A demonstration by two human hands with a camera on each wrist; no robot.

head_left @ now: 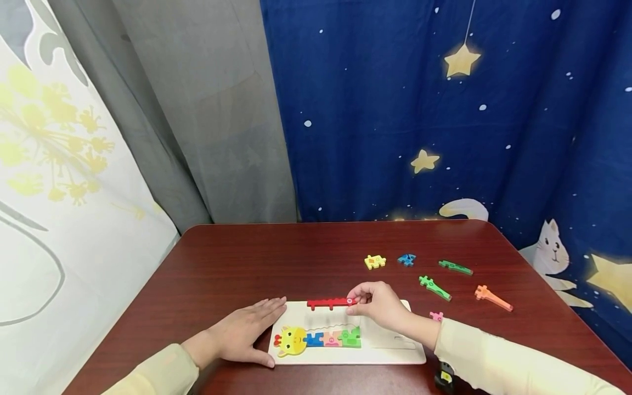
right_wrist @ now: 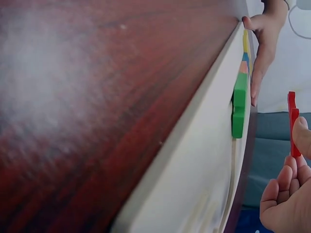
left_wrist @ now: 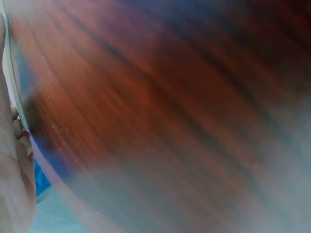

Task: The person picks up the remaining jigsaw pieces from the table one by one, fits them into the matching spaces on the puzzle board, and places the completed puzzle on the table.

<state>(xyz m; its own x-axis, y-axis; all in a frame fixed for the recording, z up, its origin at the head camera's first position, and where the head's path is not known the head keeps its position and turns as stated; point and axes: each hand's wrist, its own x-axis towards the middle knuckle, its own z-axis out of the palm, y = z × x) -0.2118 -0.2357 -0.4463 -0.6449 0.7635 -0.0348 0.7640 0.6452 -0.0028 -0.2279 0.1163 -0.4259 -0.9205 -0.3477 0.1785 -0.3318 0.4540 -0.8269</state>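
Note:
A white puzzle board [head_left: 345, 359] lies flat on the table. My left hand [head_left: 244, 332] rests at its left end, fingers extended and thumb spread along the near corner. Set in the board are a yellow giraffe-head piece [head_left: 294, 340], a blue piece [head_left: 314, 340], a pink piece [head_left: 332, 339] and a green piece [head_left: 350, 337], in a row. My right hand [head_left: 379, 306] pinches one end of a long red puzzle piece [head_left: 326, 303] between thumb and fingers. In the right wrist view the red piece [right_wrist: 294, 127] appears lifted off the board.
Beyond the board lie loose puzzle pieces: yellow [head_left: 375, 261], blue [head_left: 407, 259], dark green [head_left: 455, 267], light green [head_left: 435, 288] and orange [head_left: 494, 298]. A small pink piece [head_left: 436, 316] sits beside my right forearm. Curtains [head_left: 375, 137] hang behind the brown table [head_left: 237, 258].

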